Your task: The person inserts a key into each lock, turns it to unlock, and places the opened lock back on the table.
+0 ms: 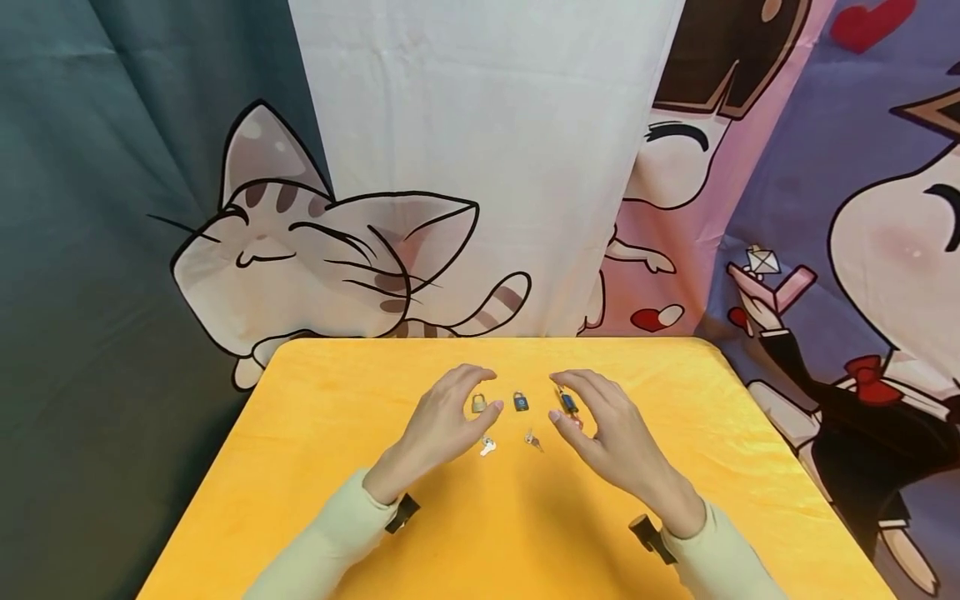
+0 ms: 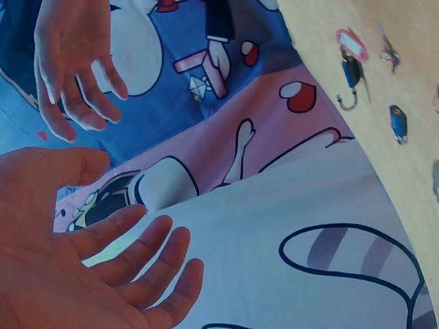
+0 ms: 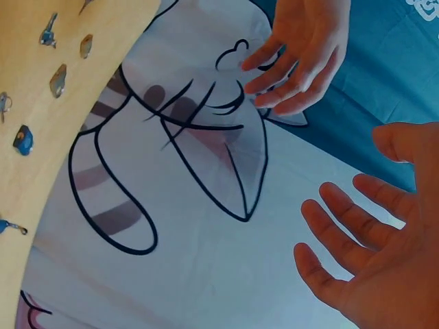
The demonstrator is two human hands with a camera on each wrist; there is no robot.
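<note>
Above the table, my left hand (image 1: 448,415) hovers with its fingers spread and nothing in them. It is nearest a brass padlock (image 1: 479,403) and a silver key (image 1: 488,447). My right hand (image 1: 617,432) is also raised, fingers apart, holding nothing. In the head view it partly covers a dark blue padlock (image 1: 568,404) with a red tag (image 2: 352,44); the left wrist view shows that padlock's hooked shackle. Between the hands lie a small blue padlock (image 1: 521,402) and a bunch of keys (image 1: 534,441).
A yellow cloth covers the table (image 1: 480,542). In the right wrist view, another brass-coloured piece (image 3: 86,46) and more keys (image 3: 48,31) lie on it. A printed curtain (image 1: 480,125) with cartoon figures hangs behind the table's far edge.
</note>
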